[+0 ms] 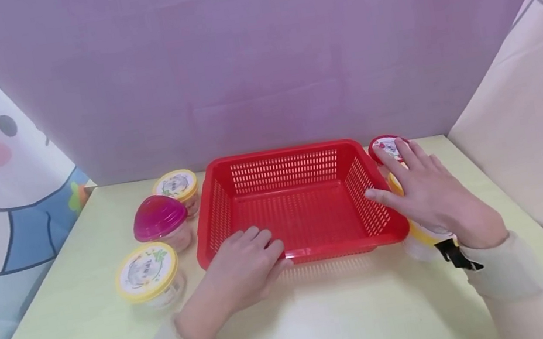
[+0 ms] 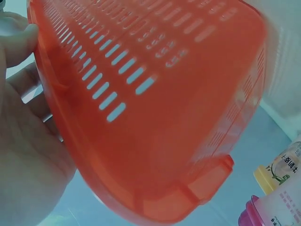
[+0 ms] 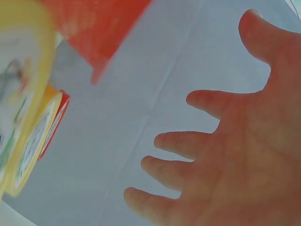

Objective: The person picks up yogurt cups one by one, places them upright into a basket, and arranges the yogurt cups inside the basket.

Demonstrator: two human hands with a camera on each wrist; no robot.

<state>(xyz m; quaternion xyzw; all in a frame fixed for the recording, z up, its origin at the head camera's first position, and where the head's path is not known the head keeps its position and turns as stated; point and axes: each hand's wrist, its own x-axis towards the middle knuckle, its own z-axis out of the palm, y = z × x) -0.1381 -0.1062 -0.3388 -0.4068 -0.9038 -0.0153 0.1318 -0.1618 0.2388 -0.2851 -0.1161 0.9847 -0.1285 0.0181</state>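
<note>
A red plastic basket point(image 1: 339, 247) with slotted walls stands in the middle of the table, its inside bare. My left hand point(image 1: 244, 265) grips the front rim near the left corner, its fingers curled over the edge. In the left wrist view, the thumb and fingers lie along the rim of the basket point(image 2: 174, 122). My right hand point(image 1: 436, 197) hovers palm down with fingers spread, just right of the basket. Under and behind it are yellow-lidded tubs point(image 1: 428, 236), partly hidden, and a red-lidded tub point(image 1: 386, 145). The right wrist view shows nothing in the right hand point(image 3: 235, 146).
Left of the basket stand a front yellow-lidded tub point(image 1: 148, 272), a tub with a magenta domed lid point(image 1: 159, 218) and a rear yellow-lidded tub point(image 1: 177, 184). A purple backdrop point(image 1: 259, 59) rises behind the table point(image 1: 327, 320), with printed cloth on both sides.
</note>
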